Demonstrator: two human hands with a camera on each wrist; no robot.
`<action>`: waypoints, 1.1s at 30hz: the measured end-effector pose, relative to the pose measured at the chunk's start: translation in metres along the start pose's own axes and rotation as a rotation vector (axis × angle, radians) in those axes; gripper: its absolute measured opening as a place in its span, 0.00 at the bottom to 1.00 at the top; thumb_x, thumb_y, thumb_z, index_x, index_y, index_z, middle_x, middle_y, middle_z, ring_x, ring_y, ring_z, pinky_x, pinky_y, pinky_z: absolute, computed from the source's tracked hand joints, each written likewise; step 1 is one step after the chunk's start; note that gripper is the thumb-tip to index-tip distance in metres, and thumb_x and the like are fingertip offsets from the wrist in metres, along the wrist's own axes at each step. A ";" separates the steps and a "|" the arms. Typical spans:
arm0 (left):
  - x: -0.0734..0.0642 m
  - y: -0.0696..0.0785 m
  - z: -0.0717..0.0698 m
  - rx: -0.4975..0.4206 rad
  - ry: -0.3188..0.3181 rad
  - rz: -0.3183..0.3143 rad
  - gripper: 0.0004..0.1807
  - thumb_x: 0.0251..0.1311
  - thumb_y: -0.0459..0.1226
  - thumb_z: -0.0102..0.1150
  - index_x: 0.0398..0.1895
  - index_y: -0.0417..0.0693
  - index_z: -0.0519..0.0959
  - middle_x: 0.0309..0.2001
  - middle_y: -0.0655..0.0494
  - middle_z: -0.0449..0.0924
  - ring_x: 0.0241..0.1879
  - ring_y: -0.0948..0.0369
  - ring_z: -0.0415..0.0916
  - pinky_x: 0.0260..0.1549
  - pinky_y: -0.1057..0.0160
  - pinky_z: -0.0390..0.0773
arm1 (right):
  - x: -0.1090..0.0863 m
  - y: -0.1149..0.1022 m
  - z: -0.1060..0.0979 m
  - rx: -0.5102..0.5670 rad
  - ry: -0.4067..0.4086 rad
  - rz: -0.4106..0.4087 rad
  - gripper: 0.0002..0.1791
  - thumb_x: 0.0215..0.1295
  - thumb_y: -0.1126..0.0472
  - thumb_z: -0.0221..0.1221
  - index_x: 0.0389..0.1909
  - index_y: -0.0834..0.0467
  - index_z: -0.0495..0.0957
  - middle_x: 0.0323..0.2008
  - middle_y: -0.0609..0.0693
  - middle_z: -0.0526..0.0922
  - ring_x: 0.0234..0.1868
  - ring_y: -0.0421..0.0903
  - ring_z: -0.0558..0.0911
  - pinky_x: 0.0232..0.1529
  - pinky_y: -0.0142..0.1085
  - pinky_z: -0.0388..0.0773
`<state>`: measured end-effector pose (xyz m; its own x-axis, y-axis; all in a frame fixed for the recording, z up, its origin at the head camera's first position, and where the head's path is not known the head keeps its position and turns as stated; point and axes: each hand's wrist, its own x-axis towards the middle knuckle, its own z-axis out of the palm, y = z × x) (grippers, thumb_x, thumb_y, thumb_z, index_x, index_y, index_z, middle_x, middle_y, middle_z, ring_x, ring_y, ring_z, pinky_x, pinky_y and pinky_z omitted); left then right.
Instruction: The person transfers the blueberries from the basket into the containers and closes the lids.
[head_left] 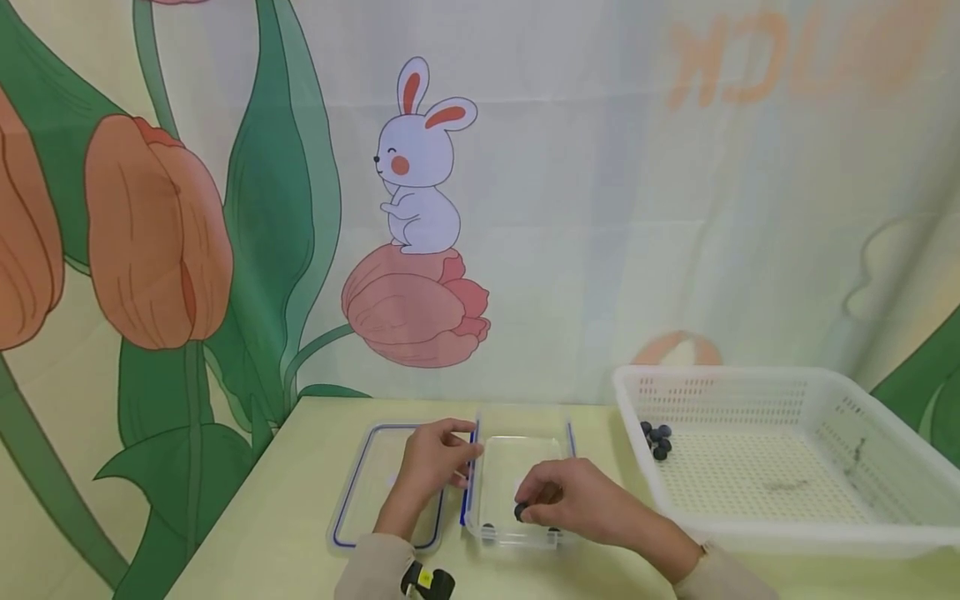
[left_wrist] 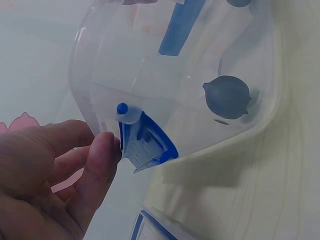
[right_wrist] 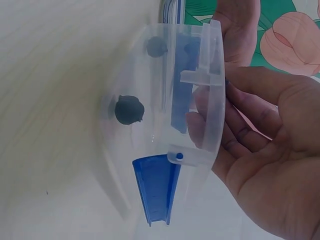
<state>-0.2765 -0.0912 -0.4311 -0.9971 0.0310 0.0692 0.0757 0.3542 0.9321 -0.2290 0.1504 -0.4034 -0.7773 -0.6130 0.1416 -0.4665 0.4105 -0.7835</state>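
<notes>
A clear plastic food container (head_left: 474, 492) with blue side latches (left_wrist: 145, 142) stands open on the table. My left hand (head_left: 431, 462) holds its left rim between thumb and fingers, beside a hanging latch. Over the inside of the container, my right hand (head_left: 585, 500) pinches a dark blueberry (head_left: 521, 511) with thumb and fingertips. That blueberry is hidden in the right wrist view, where the container's wall covers part of the fingers. Two more blueberries lie on the container's bottom near its front corners, one at left (head_left: 489, 531) and one at right (head_left: 553, 534).
Left of the container, a clear lid (head_left: 349, 483) with a blue seal lies flat, partly behind my left forearm. A white perforated basket (head_left: 750, 529) stands at right, with several blueberries (head_left: 659, 439) at its left side. A printed curtain (head_left: 570, 208) hangs behind the table (head_left: 247, 525).
</notes>
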 end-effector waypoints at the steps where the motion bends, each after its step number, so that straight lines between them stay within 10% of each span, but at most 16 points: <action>1: 0.000 0.000 0.000 -0.001 -0.001 -0.003 0.22 0.65 0.32 0.74 0.62 0.38 0.83 0.33 0.50 0.83 0.25 0.58 0.83 0.23 0.60 0.88 | 0.000 0.001 0.001 0.002 -0.006 0.000 0.04 0.67 0.63 0.72 0.40 0.55 0.87 0.34 0.41 0.89 0.34 0.38 0.86 0.36 0.31 0.84; 17: 0.002 0.000 0.003 0.014 0.015 -0.038 0.21 0.65 0.33 0.73 0.61 0.40 0.84 0.33 0.50 0.83 0.25 0.58 0.82 0.24 0.62 0.88 | -0.001 0.000 -0.001 -0.015 -0.017 -0.007 0.05 0.67 0.64 0.72 0.40 0.56 0.87 0.33 0.40 0.88 0.34 0.37 0.86 0.38 0.31 0.84; 33: 0.002 0.000 0.003 0.007 0.022 -0.037 0.21 0.65 0.31 0.73 0.60 0.39 0.84 0.33 0.50 0.83 0.25 0.58 0.83 0.23 0.62 0.88 | -0.006 -0.027 -0.061 -0.133 0.075 0.001 0.06 0.71 0.59 0.70 0.45 0.55 0.86 0.38 0.41 0.88 0.39 0.39 0.87 0.41 0.34 0.85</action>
<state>-0.2790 -0.0884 -0.4318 -0.9991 -0.0026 0.0420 0.0382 0.3614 0.9316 -0.2379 0.1842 -0.3462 -0.8048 -0.5623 0.1898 -0.5138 0.5000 -0.6972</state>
